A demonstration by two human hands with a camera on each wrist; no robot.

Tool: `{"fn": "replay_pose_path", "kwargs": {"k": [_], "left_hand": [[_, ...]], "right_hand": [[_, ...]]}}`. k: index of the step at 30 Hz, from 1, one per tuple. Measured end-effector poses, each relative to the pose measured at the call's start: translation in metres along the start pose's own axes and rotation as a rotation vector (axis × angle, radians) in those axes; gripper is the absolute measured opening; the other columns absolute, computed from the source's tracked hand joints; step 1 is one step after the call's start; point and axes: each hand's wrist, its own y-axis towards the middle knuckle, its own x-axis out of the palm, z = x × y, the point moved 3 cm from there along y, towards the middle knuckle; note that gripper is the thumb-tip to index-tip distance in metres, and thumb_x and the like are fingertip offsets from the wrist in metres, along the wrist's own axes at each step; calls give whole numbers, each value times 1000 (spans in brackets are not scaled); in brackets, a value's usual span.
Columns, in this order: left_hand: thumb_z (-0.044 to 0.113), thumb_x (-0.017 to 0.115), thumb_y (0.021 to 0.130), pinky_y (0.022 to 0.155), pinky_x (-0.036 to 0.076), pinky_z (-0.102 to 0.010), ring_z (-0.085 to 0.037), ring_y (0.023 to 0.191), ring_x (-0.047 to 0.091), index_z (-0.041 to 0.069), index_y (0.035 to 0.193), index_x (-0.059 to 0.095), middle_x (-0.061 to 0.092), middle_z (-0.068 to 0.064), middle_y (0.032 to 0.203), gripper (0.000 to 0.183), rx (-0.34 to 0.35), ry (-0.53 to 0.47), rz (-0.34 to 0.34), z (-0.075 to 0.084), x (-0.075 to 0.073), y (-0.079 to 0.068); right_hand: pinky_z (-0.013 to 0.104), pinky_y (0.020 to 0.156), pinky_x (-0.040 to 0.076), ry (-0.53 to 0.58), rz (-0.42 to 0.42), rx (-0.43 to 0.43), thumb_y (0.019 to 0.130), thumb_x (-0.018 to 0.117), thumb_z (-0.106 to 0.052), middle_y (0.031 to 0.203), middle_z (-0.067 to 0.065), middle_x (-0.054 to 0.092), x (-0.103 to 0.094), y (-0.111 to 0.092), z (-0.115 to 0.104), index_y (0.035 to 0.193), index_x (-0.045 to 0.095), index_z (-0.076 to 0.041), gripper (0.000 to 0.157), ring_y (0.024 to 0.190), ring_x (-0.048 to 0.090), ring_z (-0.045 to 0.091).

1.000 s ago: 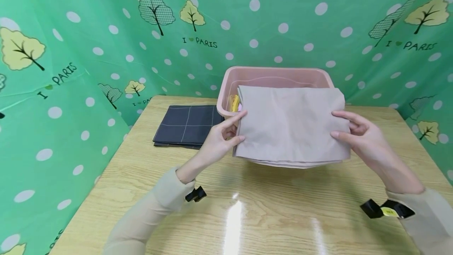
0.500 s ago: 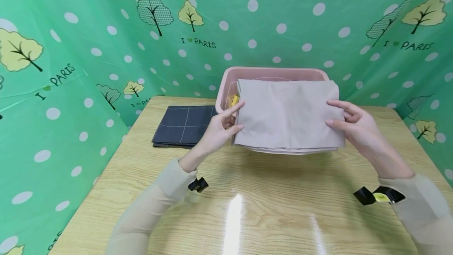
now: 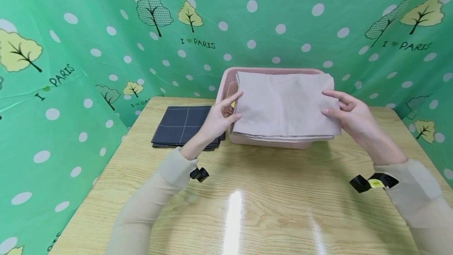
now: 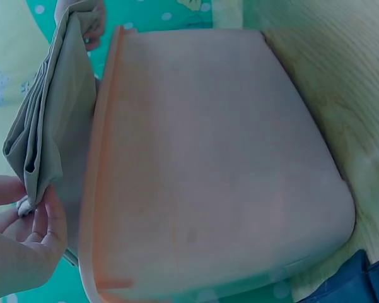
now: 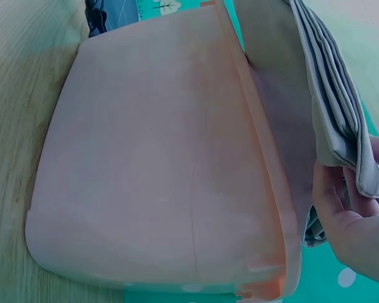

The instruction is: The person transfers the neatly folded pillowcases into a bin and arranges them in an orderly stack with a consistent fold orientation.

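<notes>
A folded light grey cloth (image 3: 283, 103), several layers thick, is held up by both hands over the pink bin (image 3: 226, 84). My left hand (image 3: 217, 123) pinches its left edge between thumb and fingers. At the right edge my right hand (image 3: 354, 115) grips it the same way. From the left wrist view, the stacked folds of the cloth (image 4: 57, 107) show above the bin's rim, beside the bin wall (image 4: 208, 158). The right wrist view shows the layered cloth edge (image 5: 331, 82) in the fingers, close over the rim. The cloth hides most of the bin's inside.
A folded dark navy cloth (image 3: 177, 125) with thin white lines lies on the wooden table (image 3: 276, 200), left of the bin. Something yellow (image 3: 232, 103) shows inside the bin at its left. A green dotted curtain (image 3: 198, 19) hangs behind and at both sides.
Both hands have moved forward and up in the head view with the grey cloth, which now covers more of the bin's opening. The bin's lower front has come into view; the navy cloth stays put.
</notes>
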Motion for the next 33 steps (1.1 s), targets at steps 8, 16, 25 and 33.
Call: {"fn": "replay_pose_path", "kwargs": {"k": [8,16,25,33], "left_hand": [[-5,54,84,58,37,-19,-15,73,43,9,134,39,42,-5,132,54,-17,1,-1,0,-5,11],[-6,54,83,58,36,-18,-14,72,41,10,134,39,42,-3,132,55,-23,50,13,0,-8,26],[-7,53,83,56,33,-19,-12,61,35,12,133,40,50,-9,114,55,-57,62,42,-2,-12,41],[-4,53,84,42,34,-21,-11,41,36,18,133,41,55,-8,84,55,-94,93,38,-3,-17,50]], "right_hand": [[17,72,48,3,5,43,80,64,-8,146,11,13,-1,10,-5,131,42,-17,56,111,40,12],[17,70,47,-19,2,93,81,64,-11,148,1,6,-3,22,-12,132,41,-21,57,114,37,11],[15,68,44,-65,34,146,76,70,-15,145,5,17,-4,35,-19,132,41,-24,64,90,49,7],[15,73,45,-59,34,181,74,71,-14,146,4,19,-2,45,-22,132,41,-26,66,97,50,5]]}}
